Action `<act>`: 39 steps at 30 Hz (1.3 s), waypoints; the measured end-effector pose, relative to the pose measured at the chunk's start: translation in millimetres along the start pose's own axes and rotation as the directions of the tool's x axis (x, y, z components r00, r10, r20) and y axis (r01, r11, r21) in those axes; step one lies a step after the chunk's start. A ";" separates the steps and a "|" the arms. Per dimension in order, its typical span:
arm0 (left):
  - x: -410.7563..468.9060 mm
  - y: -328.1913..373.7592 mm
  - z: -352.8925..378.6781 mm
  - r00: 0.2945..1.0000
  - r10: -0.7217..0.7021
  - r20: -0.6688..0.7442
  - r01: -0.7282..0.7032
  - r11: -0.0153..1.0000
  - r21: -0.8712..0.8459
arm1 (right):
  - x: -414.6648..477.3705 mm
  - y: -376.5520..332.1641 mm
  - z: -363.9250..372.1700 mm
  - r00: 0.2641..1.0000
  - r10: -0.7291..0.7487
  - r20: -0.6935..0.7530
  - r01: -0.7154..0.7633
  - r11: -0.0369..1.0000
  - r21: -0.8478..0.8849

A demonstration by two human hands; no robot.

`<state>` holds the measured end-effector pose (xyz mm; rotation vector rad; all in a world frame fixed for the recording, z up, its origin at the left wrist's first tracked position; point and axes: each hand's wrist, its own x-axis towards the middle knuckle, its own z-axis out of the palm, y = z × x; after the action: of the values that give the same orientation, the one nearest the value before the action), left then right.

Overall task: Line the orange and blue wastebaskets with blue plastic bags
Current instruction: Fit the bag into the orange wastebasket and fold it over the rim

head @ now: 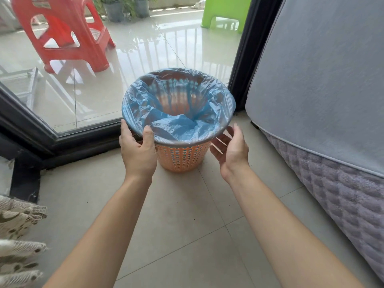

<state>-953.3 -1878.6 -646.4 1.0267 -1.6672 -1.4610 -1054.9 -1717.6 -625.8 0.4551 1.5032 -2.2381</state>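
An orange perforated wastebasket [182, 156] stands upright on the tiled floor by the glass door. A blue plastic bag [176, 123] lies inside it, with its mouth stretched over the whole rim. My left hand [138, 149] grips the near left rim, thumb on top over the bag and fingers under the rim. My right hand [230, 151] hovers just off the near right side of the basket, palm turned toward it, fingers relaxed, holding nothing. No blue wastebasket is in view.
A bed with a grey sheet and quilted side [324, 121] fills the right. A black-framed glass door [68, 134] runs behind the basket. Beyond it stand a red stool [68, 36] and a green stool [226, 11]. Crocheted cloth [18, 235] lies at the lower left.
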 end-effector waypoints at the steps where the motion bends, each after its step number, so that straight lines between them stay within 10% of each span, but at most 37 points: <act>1: 1.0 0.5 -0.2 1.000 0.004 0.012 -0.004 1.000 -0.012 | 1.2 -1.6 0.0 1.000 0.013 -0.007 -0.013 1.000 0.013; 13: -10.7 25.8 0.4 0.982 0.009 0.186 0.028 0.981 -0.194 | 20.3 -1.7 -16.5 0.992 0.066 -0.104 -0.078 0.990 -0.115; 17: -7.8 22.1 -0.4 0.956 -0.271 0.108 0.292 0.869 -0.400 | 20.6 -6.4 -10.4 0.929 -0.228 -0.290 0.142 0.946 -0.290; 21: -12.0 16.4 1.5 0.924 -0.334 0.186 0.382 0.834 -0.399 | -1.2 -7.7 -1.1 0.494 -0.859 0.133 0.711 0.311 -0.631; 23: -14.8 11.6 3.6 0.930 -0.318 0.183 0.365 0.858 -0.362 | -10.8 -7.9 3.0 0.331 -0.843 0.424 0.803 0.015 -0.596; 27: -14.7 1.6 6.6 0.960 -0.261 0.103 0.278 0.931 -0.235 | -9.5 4.2 5.1 0.301 -0.604 0.738 0.748 -0.331 -0.576; 39: 3.3 14.3 6.2 0.964 -0.263 -0.034 0.249 0.941 -0.230 | -2.0 3.5 -1.3 0.226 -0.630 0.743 0.722 -0.404 -0.562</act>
<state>-962.0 -1877.9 -633.1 1.1820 -1.3241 -1.7197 -1051.4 -1717.3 -628.0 -1.5070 3.2175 -1.0211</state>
